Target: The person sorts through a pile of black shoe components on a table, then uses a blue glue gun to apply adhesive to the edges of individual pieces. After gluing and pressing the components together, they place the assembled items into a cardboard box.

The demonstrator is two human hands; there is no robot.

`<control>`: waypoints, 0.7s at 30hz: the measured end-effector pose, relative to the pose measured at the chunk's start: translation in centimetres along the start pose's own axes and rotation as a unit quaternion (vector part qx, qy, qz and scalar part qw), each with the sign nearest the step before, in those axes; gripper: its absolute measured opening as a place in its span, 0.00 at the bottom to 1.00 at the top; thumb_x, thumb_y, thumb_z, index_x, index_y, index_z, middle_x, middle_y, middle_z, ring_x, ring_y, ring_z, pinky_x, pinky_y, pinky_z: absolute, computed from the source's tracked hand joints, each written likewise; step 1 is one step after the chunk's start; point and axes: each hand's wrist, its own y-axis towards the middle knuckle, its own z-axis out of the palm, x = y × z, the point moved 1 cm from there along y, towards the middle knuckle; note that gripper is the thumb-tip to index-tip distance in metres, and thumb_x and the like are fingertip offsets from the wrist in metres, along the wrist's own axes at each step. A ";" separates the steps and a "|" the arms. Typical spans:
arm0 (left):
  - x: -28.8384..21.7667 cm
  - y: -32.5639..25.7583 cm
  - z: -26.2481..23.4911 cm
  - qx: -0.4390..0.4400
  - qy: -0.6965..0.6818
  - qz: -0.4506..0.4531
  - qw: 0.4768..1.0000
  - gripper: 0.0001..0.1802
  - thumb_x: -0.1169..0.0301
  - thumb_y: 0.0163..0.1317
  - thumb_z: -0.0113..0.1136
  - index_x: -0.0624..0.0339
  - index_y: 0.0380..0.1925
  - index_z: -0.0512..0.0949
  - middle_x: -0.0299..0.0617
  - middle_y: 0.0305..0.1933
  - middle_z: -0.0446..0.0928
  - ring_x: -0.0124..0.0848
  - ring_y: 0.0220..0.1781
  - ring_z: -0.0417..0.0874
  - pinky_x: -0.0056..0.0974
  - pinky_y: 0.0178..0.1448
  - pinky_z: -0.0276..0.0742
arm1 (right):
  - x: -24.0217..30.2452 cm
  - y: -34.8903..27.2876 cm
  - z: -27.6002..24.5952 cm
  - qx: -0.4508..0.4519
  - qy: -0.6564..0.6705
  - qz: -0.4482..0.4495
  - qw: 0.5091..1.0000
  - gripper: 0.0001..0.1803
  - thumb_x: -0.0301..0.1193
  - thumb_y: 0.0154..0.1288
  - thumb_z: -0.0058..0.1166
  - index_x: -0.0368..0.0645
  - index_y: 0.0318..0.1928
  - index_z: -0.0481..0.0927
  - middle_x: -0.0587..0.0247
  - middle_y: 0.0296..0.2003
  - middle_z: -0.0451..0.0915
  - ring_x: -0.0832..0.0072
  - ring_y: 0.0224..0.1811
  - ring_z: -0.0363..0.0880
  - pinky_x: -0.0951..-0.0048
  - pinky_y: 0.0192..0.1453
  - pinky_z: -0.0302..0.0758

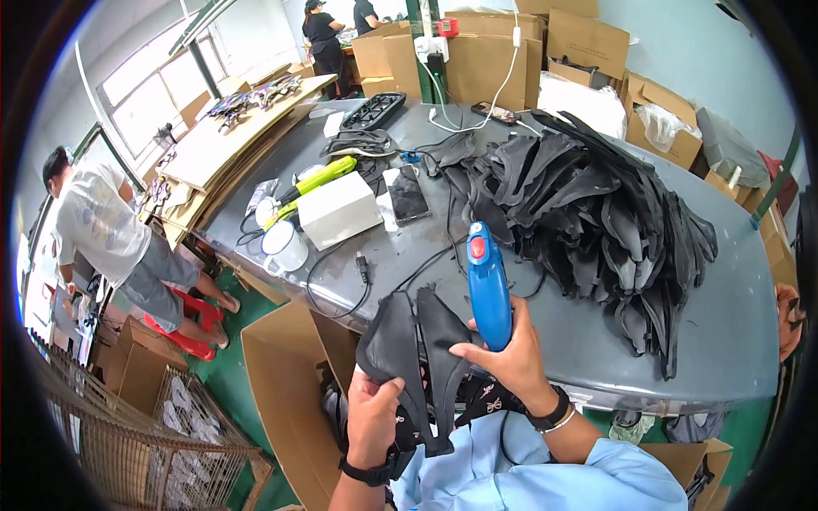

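Note:
My left hand (373, 416) is closed on the lower left part of a black moulded fabric piece (394, 336). The piece has two padded lobes that meet in a narrow strip at the bottom, and hangs in front of my body just off the table's near edge. My right hand (516, 359) is wrapped round a blue hand-held tool (489, 298) with a red button, standing upright. Its thumb reaches to the right edge of the fabric piece. The tool's working end is hidden. On the right of the table lies a large heap of similar black pieces (588, 196).
The grey table (724, 315) also bears a white box (339, 211), a phone (407, 194), a tape roll (284, 245), a yellow-green tool (328, 175) and loose cables. An open carton (290, 383) stands at my left. Farther left, a person (111, 221) stands by a red stool (192, 328).

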 end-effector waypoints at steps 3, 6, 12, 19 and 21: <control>0.3 -1.8 -1.0 0.009 0.028 0.000 1.000 0.25 0.83 0.53 0.49 0.68 0.54 0.65 0.48 0.46 0.76 0.37 0.46 0.80 0.39 0.51 0.77 | 0.6 -0.5 0.5 0.014 0.020 -0.030 0.999 0.40 0.37 0.44 0.73 0.37 0.53 0.63 0.53 0.36 0.80 0.67 0.34 0.81 0.68 0.40 0.77; -0.4 -2.6 -1.8 0.064 0.025 -0.028 0.997 0.24 0.79 0.54 0.52 0.68 0.54 0.66 0.49 0.45 0.77 0.39 0.45 0.81 0.41 0.50 0.78 | 1.2 -0.8 0.7 0.020 0.023 -0.009 1.000 0.36 0.38 0.48 0.69 0.38 0.53 0.63 0.49 0.36 0.80 0.59 0.36 0.82 0.64 0.41 0.76; -1.1 -2.1 -2.4 0.035 -0.128 -0.158 0.978 0.21 0.65 0.66 0.51 0.71 0.52 0.69 0.53 0.43 0.78 0.41 0.42 0.82 0.44 0.50 0.79 | 2.6 -1.4 -0.1 0.030 0.088 -0.012 0.996 0.28 0.28 0.51 0.64 0.38 0.51 0.65 0.57 0.32 0.78 0.71 0.34 0.80 0.71 0.39 0.76; -1.6 -3.0 -1.6 -0.043 -0.070 -0.017 0.996 0.21 0.62 0.69 0.47 0.70 0.52 0.69 0.53 0.43 0.78 0.40 0.42 0.82 0.43 0.49 0.79 | 3.2 -0.8 -0.2 0.003 0.216 0.028 0.976 0.23 0.23 0.52 0.64 0.40 0.45 0.65 0.67 0.29 0.76 0.84 0.30 0.75 0.80 0.35 0.73; -1.5 -3.1 -1.7 -0.054 -0.108 0.018 0.992 0.22 0.61 0.69 0.46 0.69 0.53 0.68 0.52 0.44 0.78 0.39 0.42 0.82 0.42 0.49 0.78 | 3.2 -0.9 0.3 0.027 0.229 0.032 0.973 0.24 0.24 0.51 0.66 0.39 0.45 0.65 0.67 0.29 0.76 0.83 0.30 0.75 0.79 0.35 0.73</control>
